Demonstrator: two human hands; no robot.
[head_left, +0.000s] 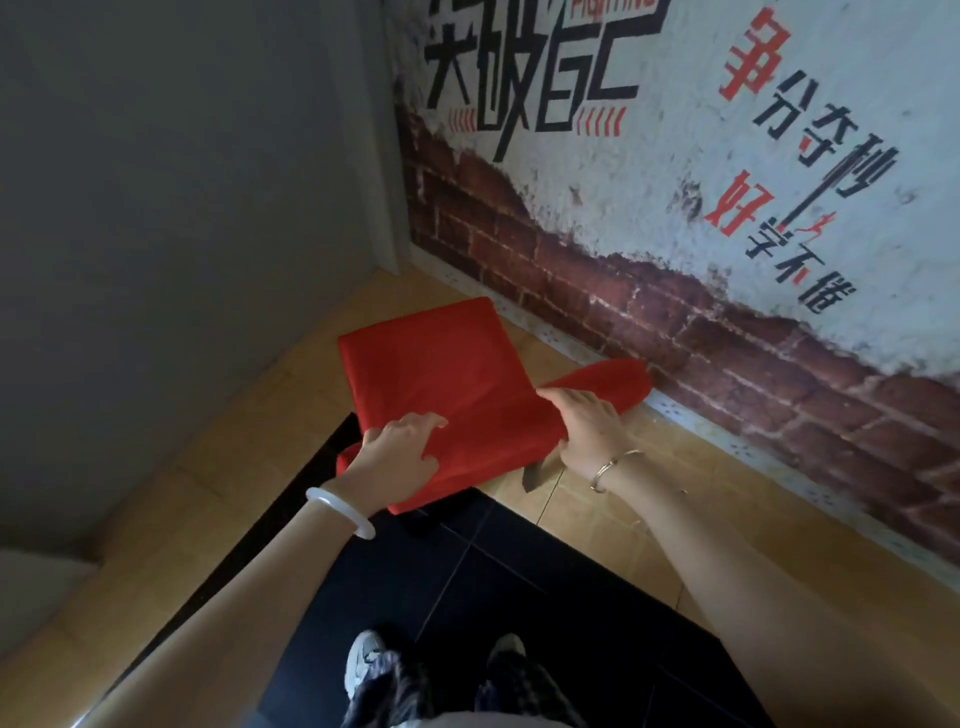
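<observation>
A red cloth (447, 374) lies spread over a small stool-like piece of furniture whose dark leg (535, 475) shows below its near right corner. My left hand (397, 449) rests on the cloth's near left part, fingers spread and thumb on the fabric. My right hand (589, 421) grips the cloth's right edge, and a loose flap (613, 382) of it stretches right toward the wall. What stands under the cloth is hidden.
A wall (675, 291) with a brick-pattern mural and painted characters runs along the right. A grey wall (182, 234) closes the left. The floor has tan tiles (623, 519) and dark tiles (519, 597), where my two feet (436, 675) stand.
</observation>
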